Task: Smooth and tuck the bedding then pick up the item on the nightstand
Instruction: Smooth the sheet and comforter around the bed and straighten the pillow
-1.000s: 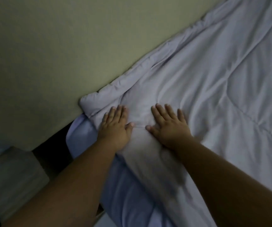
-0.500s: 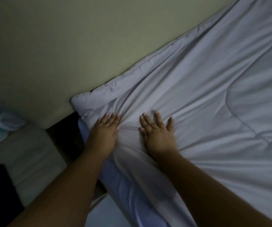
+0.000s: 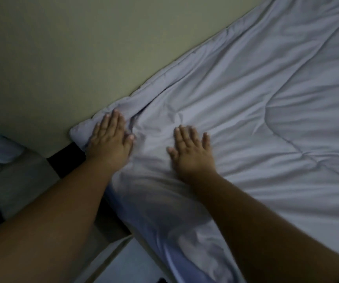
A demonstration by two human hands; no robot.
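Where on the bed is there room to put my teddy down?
The widest free patch of the comforter lies right of the right hand, running toward the wall. A narrower wrinkled strip sits between the two hands. The corner by the wall is crowded: the left hand presses flat there, and the cover drops off beside the nightstand.

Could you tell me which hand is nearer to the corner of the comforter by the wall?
Left. The left hand lies on the comforter's corner; the right hand rests farther along the comforter.
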